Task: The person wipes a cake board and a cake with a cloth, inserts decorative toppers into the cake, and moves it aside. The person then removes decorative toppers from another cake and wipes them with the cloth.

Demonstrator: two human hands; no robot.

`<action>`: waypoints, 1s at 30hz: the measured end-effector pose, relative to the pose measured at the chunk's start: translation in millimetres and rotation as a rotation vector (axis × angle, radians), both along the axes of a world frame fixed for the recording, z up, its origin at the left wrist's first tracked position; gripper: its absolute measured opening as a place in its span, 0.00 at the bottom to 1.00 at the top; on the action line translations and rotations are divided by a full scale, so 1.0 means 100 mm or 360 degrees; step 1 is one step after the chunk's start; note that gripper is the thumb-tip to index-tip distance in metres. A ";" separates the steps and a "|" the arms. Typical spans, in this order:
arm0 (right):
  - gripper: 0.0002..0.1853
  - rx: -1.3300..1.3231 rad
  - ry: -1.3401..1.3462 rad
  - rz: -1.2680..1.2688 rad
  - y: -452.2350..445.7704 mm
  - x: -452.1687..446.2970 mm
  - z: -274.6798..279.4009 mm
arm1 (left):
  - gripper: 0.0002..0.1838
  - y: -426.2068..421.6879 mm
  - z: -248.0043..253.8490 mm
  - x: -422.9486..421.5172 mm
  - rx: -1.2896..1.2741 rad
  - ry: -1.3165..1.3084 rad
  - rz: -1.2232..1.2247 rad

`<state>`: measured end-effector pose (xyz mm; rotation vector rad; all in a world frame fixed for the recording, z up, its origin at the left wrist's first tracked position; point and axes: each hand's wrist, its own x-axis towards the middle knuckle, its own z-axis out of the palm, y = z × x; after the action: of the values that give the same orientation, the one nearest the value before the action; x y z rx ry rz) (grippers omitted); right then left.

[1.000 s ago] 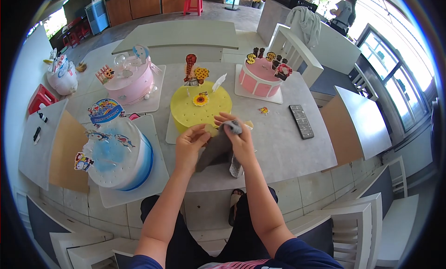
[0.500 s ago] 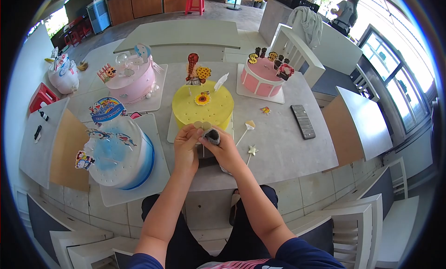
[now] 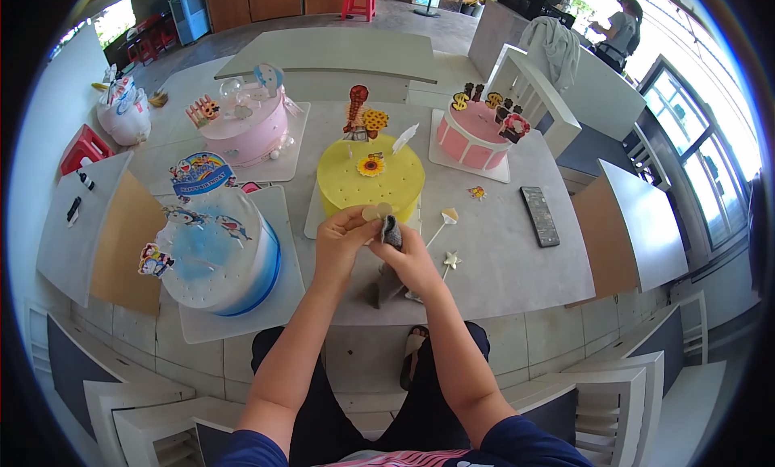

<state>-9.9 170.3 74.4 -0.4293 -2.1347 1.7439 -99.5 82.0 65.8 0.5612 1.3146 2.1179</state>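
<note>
Close together in front of the yellow cake (image 3: 371, 184), my two hands are both closed. My left hand (image 3: 342, 239) pinches a small pale round piece (image 3: 376, 213). My right hand (image 3: 410, 261) grips a grey cloth (image 3: 391, 231), whose lower part hangs down beneath the fingers. The yellow cake carries a figure topper, sunflowers and a white feather. To the right of my right hand lie a star pick (image 3: 451, 260) and a pick with a pale, gold-edged tip (image 3: 449, 216).
A blue-white cake (image 3: 218, 253) stands at left, a pink cake (image 3: 246, 132) behind it and another pink cake (image 3: 475, 136) at back right. A black phone (image 3: 539, 217) and a small flower piece (image 3: 477, 192) lie at right. Far off, a person (image 3: 620, 35) stands.
The cloth has come off the picks at right, which now lie uncovered. My hands have drawn together around the round piece and the cloth. The view has shifted slightly.
</note>
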 end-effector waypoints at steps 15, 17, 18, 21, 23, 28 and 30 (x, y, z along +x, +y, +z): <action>0.15 0.0229 -0.0001 0.0246 -0.02 -0.05 -0.05 | 0.07 -0.13 -0.09 -0.38 0.0296 0.0094 0.0468; 0.13 0.0179 0.0038 0.0193 0.01 -0.04 -0.06 | 0.07 -0.17 -0.07 -0.43 0.0421 -0.0040 0.0521; 0.13 0.0176 0.0039 0.0196 0.07 -0.03 -0.09 | 0.07 -0.19 -0.04 -0.45 0.0553 -0.0178 0.0573; 0.13 0.0287 -0.0141 -0.0234 0.32 0.04 -0.14 | 0.08 -0.30 0.04 -0.56 0.0552 -0.0155 0.0747; 0.13 0.0100 0.0043 -0.0653 0.45 0.07 -0.17 | 0.06 -0.32 0.04 -0.48 0.0320 -0.0029 0.0517; 0.16 -0.0071 0.0427 -0.1065 0.75 0.19 -0.20 | 0.09 -0.03 -0.18 -0.07 -0.0337 0.0185 0.0032; 0.18 0.0029 0.0438 -0.1103 0.81 0.17 -0.25 | 0.11 0.05 -0.30 0.01 -0.0438 0.0253 -0.0072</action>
<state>7.0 251.0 49.3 -0.7625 -1.5469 1.2904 -98.4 86.8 35.6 0.6439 1.6332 1.8450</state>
